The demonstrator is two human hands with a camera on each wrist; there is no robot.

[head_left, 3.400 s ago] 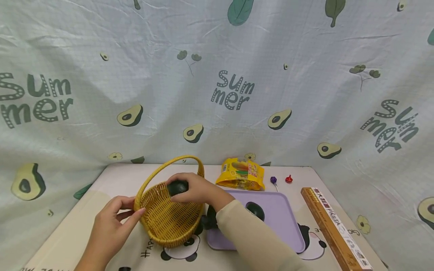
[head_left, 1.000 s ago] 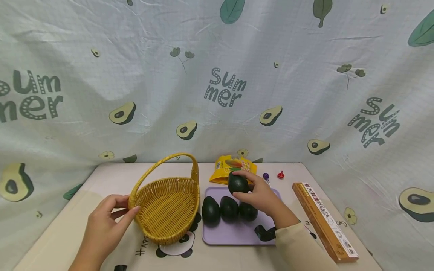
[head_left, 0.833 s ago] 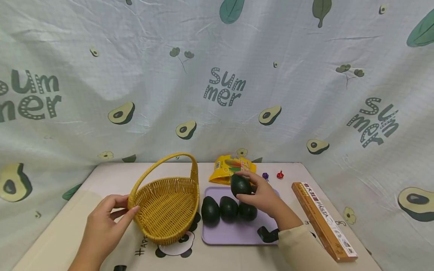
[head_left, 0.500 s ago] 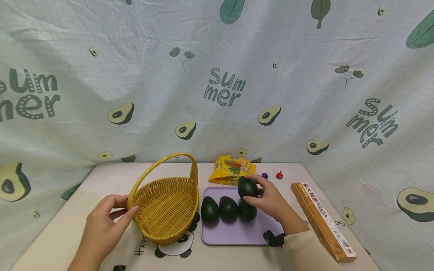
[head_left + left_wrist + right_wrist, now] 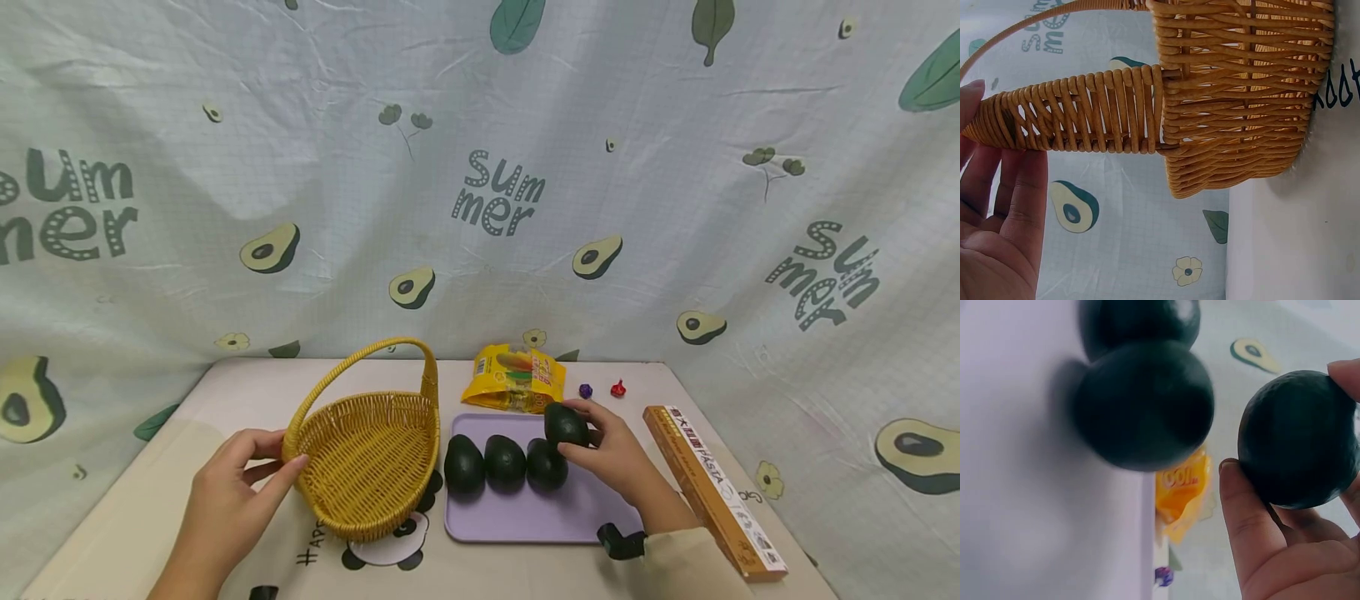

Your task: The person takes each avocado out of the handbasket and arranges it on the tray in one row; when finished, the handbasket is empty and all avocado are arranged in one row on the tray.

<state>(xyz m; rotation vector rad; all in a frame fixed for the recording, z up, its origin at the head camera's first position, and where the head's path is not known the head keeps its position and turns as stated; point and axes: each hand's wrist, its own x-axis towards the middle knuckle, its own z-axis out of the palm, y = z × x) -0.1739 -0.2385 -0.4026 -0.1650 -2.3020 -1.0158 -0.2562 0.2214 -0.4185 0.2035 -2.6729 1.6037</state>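
My left hand (image 5: 238, 493) pinches the handle of a yellow wicker basket (image 5: 367, 467), low on its left side. The basket's woven inside shows no contents. In the left wrist view the thumb and fingers lie on the wrapped handle (image 5: 1085, 115). My right hand (image 5: 615, 450) holds a dark green avocado (image 5: 566, 425) above the right part of a lilac tray (image 5: 517, 527). On that tray three more avocados stand in a row: a left one (image 5: 465, 465), a middle one (image 5: 506, 463) and a right one (image 5: 547, 465). The right wrist view shows the held avocado (image 5: 1297, 437) between thumb and fingers.
A yellow snack bag (image 5: 514, 379) lies behind the tray. Right of it are a purple-wrapped lollipop (image 5: 586, 390) and a red-wrapped one (image 5: 618, 388). A long pasta box (image 5: 716, 492) lies along the right side. A patterned cloth (image 5: 480, 183) hangs behind the table.
My right hand has left the basket area, and the avocado it holds has travelled right and down over the tray. The left hand keeps its grip on the basket handle.
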